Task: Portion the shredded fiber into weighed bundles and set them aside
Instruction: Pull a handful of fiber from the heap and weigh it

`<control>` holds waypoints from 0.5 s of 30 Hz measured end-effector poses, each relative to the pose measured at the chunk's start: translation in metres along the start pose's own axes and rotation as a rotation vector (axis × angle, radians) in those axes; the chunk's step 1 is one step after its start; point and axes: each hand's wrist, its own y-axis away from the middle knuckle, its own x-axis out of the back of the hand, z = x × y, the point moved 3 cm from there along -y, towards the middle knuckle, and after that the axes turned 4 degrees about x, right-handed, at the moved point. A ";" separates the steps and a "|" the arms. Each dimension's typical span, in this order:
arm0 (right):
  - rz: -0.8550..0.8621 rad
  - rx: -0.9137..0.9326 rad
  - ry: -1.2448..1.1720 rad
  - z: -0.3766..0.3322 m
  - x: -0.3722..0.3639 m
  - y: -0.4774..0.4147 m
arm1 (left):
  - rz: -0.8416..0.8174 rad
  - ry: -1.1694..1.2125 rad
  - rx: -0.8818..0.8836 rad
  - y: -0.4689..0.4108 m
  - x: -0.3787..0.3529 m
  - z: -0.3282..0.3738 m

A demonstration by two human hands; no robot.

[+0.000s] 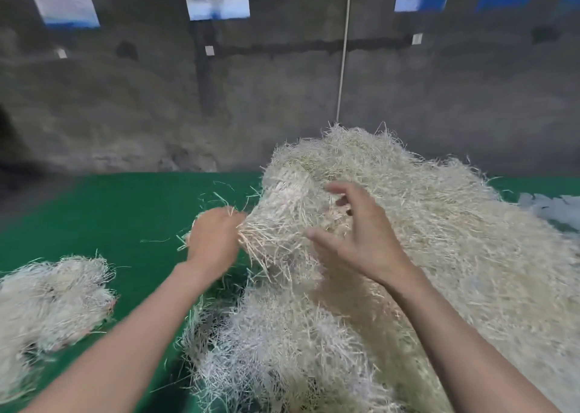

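So the big heap of shredded fiber [423,224] covers most of the right side of the green table [110,218], with both hands at its left edge. The left hand [215,240] has its fingers curled into a tuft at the fringe, probably to tease off a portion. The right hand [357,240] hovers over the heap, fingers spread wide and holding nothing (my guess: ready to pin the mass down). A smaller clump [53,299] sits well apart on the left, likely a set-aside bundle.
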 end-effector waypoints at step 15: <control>-0.150 -0.721 -1.129 -0.009 -0.068 0.002 | -0.321 1.496 0.206 0.007 0.036 0.032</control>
